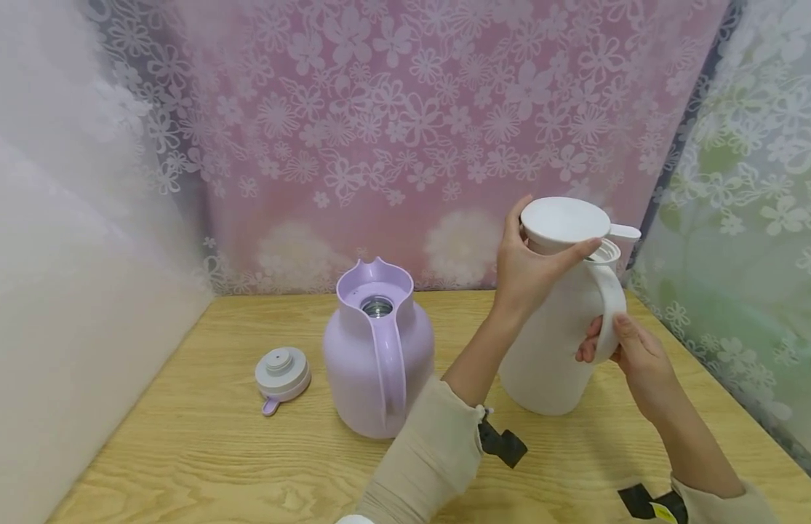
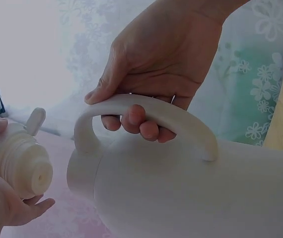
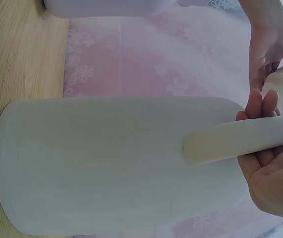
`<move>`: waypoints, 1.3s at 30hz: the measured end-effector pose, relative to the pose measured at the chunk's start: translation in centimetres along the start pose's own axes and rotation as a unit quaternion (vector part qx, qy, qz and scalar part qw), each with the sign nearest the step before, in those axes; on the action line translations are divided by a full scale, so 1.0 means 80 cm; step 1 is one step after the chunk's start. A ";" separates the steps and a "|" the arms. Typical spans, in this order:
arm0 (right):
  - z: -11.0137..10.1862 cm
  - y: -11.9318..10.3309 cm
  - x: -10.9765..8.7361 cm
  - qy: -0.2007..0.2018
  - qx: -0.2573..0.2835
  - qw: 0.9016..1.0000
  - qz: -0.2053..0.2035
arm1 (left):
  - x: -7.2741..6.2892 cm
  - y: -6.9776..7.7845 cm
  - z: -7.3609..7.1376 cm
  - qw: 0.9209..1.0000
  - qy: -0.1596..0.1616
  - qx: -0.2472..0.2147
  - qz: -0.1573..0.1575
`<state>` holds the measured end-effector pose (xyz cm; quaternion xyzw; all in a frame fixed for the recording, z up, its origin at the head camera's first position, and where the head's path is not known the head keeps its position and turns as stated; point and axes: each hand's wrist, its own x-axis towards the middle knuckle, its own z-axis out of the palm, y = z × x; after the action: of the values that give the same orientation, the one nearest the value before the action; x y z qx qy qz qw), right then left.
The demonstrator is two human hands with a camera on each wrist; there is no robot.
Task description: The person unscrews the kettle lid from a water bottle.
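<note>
My left hand (image 1: 528,269) holds a white stopper lid (image 1: 565,218) by its sides, just above the white thermos jug (image 1: 542,364). Seen in the left wrist view, the lid (image 2: 25,163) is apart from the jug's mouth, its stepped underside showing and its small tab pointing up. My right hand (image 1: 641,356) grips the jug's curved handle (image 2: 151,109), fingers wrapped through the loop. In the right wrist view the jug (image 3: 106,163) stands with its base at the wooden table; part of its rim shows below the lid in the head view.
Left of the white jug stands a lilac thermos jug (image 1: 349,371), its mouth uncovered and handle toward me. Its lilac and grey lid (image 1: 282,372) lies upside down on the wooden table (image 1: 202,451). A floral curtain (image 1: 405,131) hangs behind, with side panels left and right.
</note>
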<state>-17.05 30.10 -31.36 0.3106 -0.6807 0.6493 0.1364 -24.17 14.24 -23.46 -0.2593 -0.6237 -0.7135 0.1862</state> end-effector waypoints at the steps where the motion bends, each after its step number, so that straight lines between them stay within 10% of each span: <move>1: 0.000 0.001 -0.001 0.003 -0.002 1.000 0.000 | -0.003 0.000 -0.001 1.000 -0.003 -0.004 0.001; 24: -0.004 0.003 -0.002 0.001 -0.034 0.999 0.007 | -0.069 -0.008 -0.042 0.997 -0.008 -0.049 -0.059; 39: -0.001 0.004 -0.002 -0.003 -0.008 1.000 -0.010 | -0.106 -0.032 -0.071 0.998 -0.029 -0.042 -0.026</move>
<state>-17.16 30.22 -31.73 0.3180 -0.6832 0.6414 0.1438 -19.74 8.57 -31.10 -0.2711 -0.6053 -0.7356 0.1379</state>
